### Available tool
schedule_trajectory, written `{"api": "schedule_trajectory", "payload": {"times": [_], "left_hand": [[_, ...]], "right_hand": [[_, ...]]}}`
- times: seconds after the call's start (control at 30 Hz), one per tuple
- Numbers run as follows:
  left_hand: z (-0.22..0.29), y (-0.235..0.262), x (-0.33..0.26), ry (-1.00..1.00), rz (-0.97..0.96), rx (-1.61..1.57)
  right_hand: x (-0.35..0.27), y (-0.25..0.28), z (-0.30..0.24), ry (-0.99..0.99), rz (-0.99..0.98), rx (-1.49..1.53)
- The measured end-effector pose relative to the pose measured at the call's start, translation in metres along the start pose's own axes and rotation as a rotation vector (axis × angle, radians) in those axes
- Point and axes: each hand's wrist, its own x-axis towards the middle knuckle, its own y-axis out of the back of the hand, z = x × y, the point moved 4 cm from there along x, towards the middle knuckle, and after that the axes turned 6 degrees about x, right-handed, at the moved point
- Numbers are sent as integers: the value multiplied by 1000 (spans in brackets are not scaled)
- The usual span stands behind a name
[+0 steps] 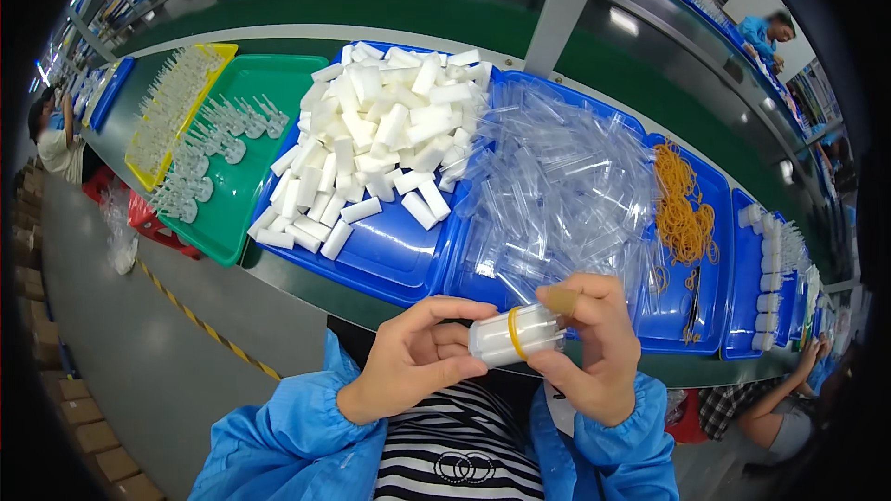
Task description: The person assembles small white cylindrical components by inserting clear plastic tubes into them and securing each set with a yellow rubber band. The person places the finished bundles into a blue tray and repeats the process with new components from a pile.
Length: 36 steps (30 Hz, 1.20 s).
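Note:
Between my two hands, in front of my striped shirt, a short white bundle with a clear plastic outer layer lies nearly level. An orange-yellow rubber band circles its middle. My left hand grips the left end, with the thumb below and the fingers above and behind. At the right end my right hand pinches it between thumb and index finger, close to the band. A tan covering wraps the right index fingertip. How the inside of the bundle is made up cannot be told.
Beyond my hands, a blue tray carries white foam blocks. Clear plastic pieces fill another. Rubber bands and scissors lie farther right. A green tray with clear stemmed parts stands left. Other people sit nearby.

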Motion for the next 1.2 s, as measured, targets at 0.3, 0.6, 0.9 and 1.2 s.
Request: {"api": "schedule_trajectory", "payload": {"times": [0.3,0.6,0.9,1.2], "left_hand": [[35,-6,-10,-561,136,901],[27,2,-7,-412,170,562],[11,5,-8,-342,142,384],[1,-3,-4,407,-7,-419]], "right_hand": [[-3,-1,14,-184,-12,412],[-1,-6,18,-287,53,427],[4,-7,16,-342,27,355],[13,-5,12,-268,-58,323]]}}
